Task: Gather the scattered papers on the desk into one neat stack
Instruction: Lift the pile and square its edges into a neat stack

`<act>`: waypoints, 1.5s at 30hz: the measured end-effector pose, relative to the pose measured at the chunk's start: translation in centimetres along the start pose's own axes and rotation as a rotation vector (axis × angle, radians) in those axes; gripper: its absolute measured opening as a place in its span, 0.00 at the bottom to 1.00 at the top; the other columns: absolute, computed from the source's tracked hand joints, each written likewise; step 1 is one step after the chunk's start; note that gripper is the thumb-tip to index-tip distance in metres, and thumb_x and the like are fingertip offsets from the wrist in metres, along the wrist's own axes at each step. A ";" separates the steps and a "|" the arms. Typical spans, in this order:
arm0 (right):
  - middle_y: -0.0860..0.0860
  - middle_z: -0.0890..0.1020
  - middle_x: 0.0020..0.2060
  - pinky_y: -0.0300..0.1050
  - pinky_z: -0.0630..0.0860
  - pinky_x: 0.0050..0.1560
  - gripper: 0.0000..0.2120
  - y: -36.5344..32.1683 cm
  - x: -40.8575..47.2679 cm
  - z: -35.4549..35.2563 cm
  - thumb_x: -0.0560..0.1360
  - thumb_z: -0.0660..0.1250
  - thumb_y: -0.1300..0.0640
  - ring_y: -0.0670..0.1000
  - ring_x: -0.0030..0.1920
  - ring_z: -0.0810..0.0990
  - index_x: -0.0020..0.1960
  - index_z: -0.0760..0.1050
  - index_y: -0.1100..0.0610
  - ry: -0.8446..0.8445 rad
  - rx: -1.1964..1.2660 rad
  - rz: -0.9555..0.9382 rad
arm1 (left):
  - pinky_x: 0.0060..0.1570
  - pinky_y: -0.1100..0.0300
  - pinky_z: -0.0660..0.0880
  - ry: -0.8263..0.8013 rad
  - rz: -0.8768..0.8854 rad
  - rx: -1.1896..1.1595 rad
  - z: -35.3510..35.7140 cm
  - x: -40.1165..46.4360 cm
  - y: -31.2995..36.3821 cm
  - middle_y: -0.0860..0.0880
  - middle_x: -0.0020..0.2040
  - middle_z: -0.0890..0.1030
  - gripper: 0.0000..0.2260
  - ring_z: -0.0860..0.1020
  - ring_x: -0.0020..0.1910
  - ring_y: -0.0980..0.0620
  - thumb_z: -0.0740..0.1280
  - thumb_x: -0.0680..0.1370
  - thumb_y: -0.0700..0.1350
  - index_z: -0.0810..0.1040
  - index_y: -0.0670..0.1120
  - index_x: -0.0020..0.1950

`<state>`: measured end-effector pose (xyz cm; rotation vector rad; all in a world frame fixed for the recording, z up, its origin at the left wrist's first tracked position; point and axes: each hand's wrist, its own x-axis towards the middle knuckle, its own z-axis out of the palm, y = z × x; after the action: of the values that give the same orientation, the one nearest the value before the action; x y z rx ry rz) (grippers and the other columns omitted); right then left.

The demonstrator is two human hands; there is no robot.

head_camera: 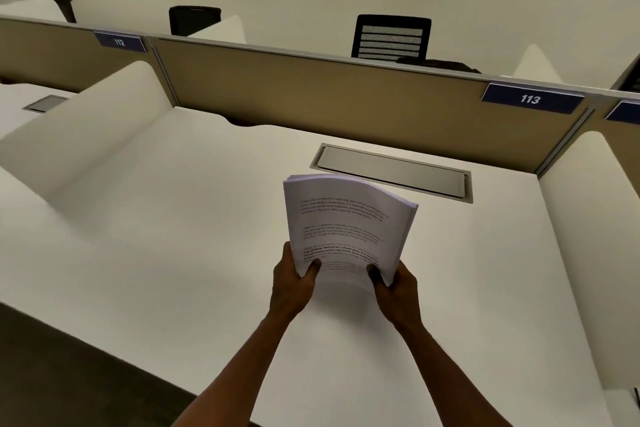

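Observation:
A thick stack of white printed papers [346,222] is held upright above the middle of the white desk [173,236], its top edge bowed away from me. My left hand [292,279] grips the stack's lower left corner, thumb on the front page. At the lower right corner my right hand [394,282] holds it the same way. No loose sheets show on the desk surface.
A grey metal cable flap [391,170] is set into the desk behind the stack. A tan partition [329,94] with a blue "113" label [531,99] runs along the back. White side dividers [588,253] close both sides. Black chairs [391,36] stand beyond.

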<state>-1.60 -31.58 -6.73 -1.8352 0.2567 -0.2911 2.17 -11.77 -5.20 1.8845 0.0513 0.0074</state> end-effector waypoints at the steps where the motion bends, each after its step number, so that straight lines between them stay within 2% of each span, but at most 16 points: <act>1: 0.50 0.81 0.54 0.29 0.78 0.44 0.19 -0.2 0.2 -0.3 0.74 0.72 0.58 0.53 0.53 0.81 0.64 0.74 0.56 0.003 0.007 -0.007 | 0.48 0.67 0.79 0.006 -0.001 -0.005 0.0 0.1 0.0 0.51 0.58 0.78 0.20 0.78 0.55 0.50 0.71 0.76 0.41 0.68 0.51 0.63; 4: 0.46 0.81 0.55 0.34 0.80 0.45 0.22 -1.3 0.8 -1.3 0.74 0.73 0.58 0.47 0.53 0.81 0.66 0.72 0.49 0.004 0.076 -0.004 | 0.54 0.56 0.81 0.009 0.009 -0.032 -0.2 0.5 0.3 0.50 0.59 0.79 0.20 0.79 0.56 0.50 0.72 0.74 0.44 0.69 0.49 0.63; 7: 0.47 0.82 0.57 0.47 0.82 0.53 0.17 -2.3 1.5 -1.1 0.78 0.67 0.59 0.50 0.56 0.81 0.64 0.73 0.46 0.015 0.225 0.074 | 0.55 0.51 0.81 0.013 0.014 -0.071 -0.1 0.8 0.6 0.49 0.60 0.79 0.21 0.79 0.58 0.48 0.71 0.74 0.44 0.68 0.50 0.64; 8: 0.49 0.82 0.57 0.50 0.81 0.54 0.16 -2.4 1.6 -0.8 0.79 0.66 0.59 0.51 0.57 0.81 0.65 0.73 0.47 0.031 0.249 0.099 | 0.56 0.50 0.81 0.013 0.011 -0.075 0.0 0.9 0.7 0.49 0.60 0.78 0.20 0.78 0.58 0.47 0.71 0.75 0.43 0.68 0.51 0.64; 11: 0.50 0.81 0.58 0.46 0.80 0.52 0.17 -2.6 1.1 0.2 0.79 0.65 0.59 0.52 0.58 0.80 0.67 0.72 0.51 0.065 0.289 0.118 | 0.56 0.51 0.81 0.022 0.012 -0.078 0.3 0.8 0.8 0.50 0.59 0.78 0.19 0.78 0.56 0.50 0.71 0.76 0.42 0.68 0.54 0.63; 14: 0.48 0.81 0.56 0.50 0.81 0.53 0.18 -3.0 0.4 0.3 0.74 0.69 0.56 0.52 0.56 0.80 0.63 0.73 0.50 0.114 0.298 0.104 | 0.57 0.50 0.81 0.072 0.034 -0.083 0.0 0.5 0.8 0.51 0.59 0.79 0.19 0.78 0.56 0.51 0.71 0.75 0.46 0.70 0.53 0.63; 16: 0.50 0.81 0.56 0.51 0.81 0.54 0.19 -3.5 0.4 -0.1 0.71 0.69 0.55 0.54 0.56 0.80 0.61 0.72 0.51 0.146 0.312 0.070 | 0.56 0.54 0.80 0.094 0.059 -0.112 -0.5 0.5 1.2 0.51 0.60 0.78 0.23 0.78 0.57 0.51 0.72 0.74 0.48 0.68 0.52 0.66; 20: 0.51 0.80 0.56 0.47 0.80 0.50 0.18 -4.8 0.9 0.1 0.74 0.66 0.56 0.53 0.55 0.80 0.64 0.70 0.51 0.152 0.347 0.054 | 0.47 0.73 0.76 0.010 0.088 -0.150 -1.1 1.3 3.0 0.59 0.57 0.77 0.27 0.77 0.56 0.61 0.72 0.74 0.47 0.64 0.60 0.67; 22: 0.51 0.80 0.56 0.40 0.79 0.45 0.16 -5.0 0.9 0.7 0.78 0.64 0.59 0.51 0.55 0.79 0.65 0.70 0.52 0.171 0.317 0.060 | 0.41 0.76 0.76 -0.028 0.075 -0.157 -1.1 1.4 3.4 0.61 0.55 0.76 0.26 0.77 0.54 0.62 0.73 0.75 0.43 0.65 0.60 0.65; 24: 0.52 0.79 0.56 0.36 0.79 0.40 0.14 -5.0 0.8 1.3 0.80 0.62 0.62 0.50 0.54 0.79 0.64 0.70 0.54 0.188 0.287 0.062 | 0.39 0.74 0.76 -0.047 0.079 -0.128 -0.9 1.4 3.1 0.58 0.54 0.77 0.23 0.78 0.53 0.58 0.72 0.75 0.43 0.67 0.58 0.64; 26: 0.51 0.79 0.55 0.34 0.79 0.40 0.13 -5.0 0.5 1.7 0.81 0.61 0.62 0.48 0.53 0.79 0.64 0.70 0.55 0.199 0.263 0.060 | 0.41 0.72 0.76 -0.059 0.076 -0.115 -0.9 1.3 2.6 0.55 0.55 0.78 0.21 0.78 0.53 0.57 0.72 0.75 0.43 0.68 0.57 0.63; 31: 0.51 0.79 0.54 0.38 0.79 0.41 0.09 -5.3 0.1 2.2 0.82 0.58 0.60 0.50 0.51 0.80 0.61 0.70 0.54 0.254 0.252 0.075 | 0.45 0.69 0.75 -0.040 0.055 -0.150 -1.7 1.5 1.8 0.52 0.56 0.78 0.18 0.78 0.55 0.52 0.65 0.79 0.38 0.69 0.55 0.64; 36: 0.45 0.79 0.50 0.35 0.79 0.38 0.09 -6.7 -0.4 3.7 0.83 0.57 0.60 0.45 0.49 0.80 0.60 0.69 0.50 0.280 0.245 0.068 | 0.43 0.70 0.76 -0.020 0.097 -0.116 -2.9 2.0 2.1 0.51 0.55 0.78 0.15 0.78 0.51 0.55 0.62 0.80 0.36 0.69 0.54 0.62; 39: 0.45 0.79 0.51 0.36 0.79 0.40 0.09 -7.1 -0.7 4.9 0.83 0.57 0.60 0.45 0.50 0.80 0.60 0.70 0.50 0.282 0.244 0.054 | 0.38 0.73 0.77 0.020 0.119 -0.094 -4.3 2.5 1.9 0.51 0.53 0.78 0.14 0.78 0.49 0.58 0.63 0.80 0.36 0.69 0.53 0.59; 42: 0.45 0.79 0.53 0.35 0.79 0.41 0.11 -6.9 -1.4 6.6 0.82 0.58 0.61 0.46 0.52 0.79 0.59 0.70 0.46 0.269 0.246 0.084 | 0.38 0.75 0.74 -0.029 0.105 -0.033 -5.6 2.9 0.9 0.52 0.55 0.76 0.17 0.77 0.49 0.56 0.65 0.78 0.35 0.68 0.52 0.61; 45: 0.42 0.78 0.52 0.33 0.78 0.41 0.14 -7.0 -1.8 7.5 0.82 0.58 0.62 0.44 0.52 0.78 0.59 0.69 0.44 0.287 0.224 0.100 | 0.41 0.76 0.73 -0.104 0.122 0.042 -6.4 3.0 0.1 0.51 0.56 0.76 0.16 0.75 0.53 0.54 0.61 0.80 0.34 0.69 0.46 0.67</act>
<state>-0.62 -22.27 -2.14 -1.5517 0.4937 -0.4939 4.98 -5.58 -3.15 1.9250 -0.1355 -0.0086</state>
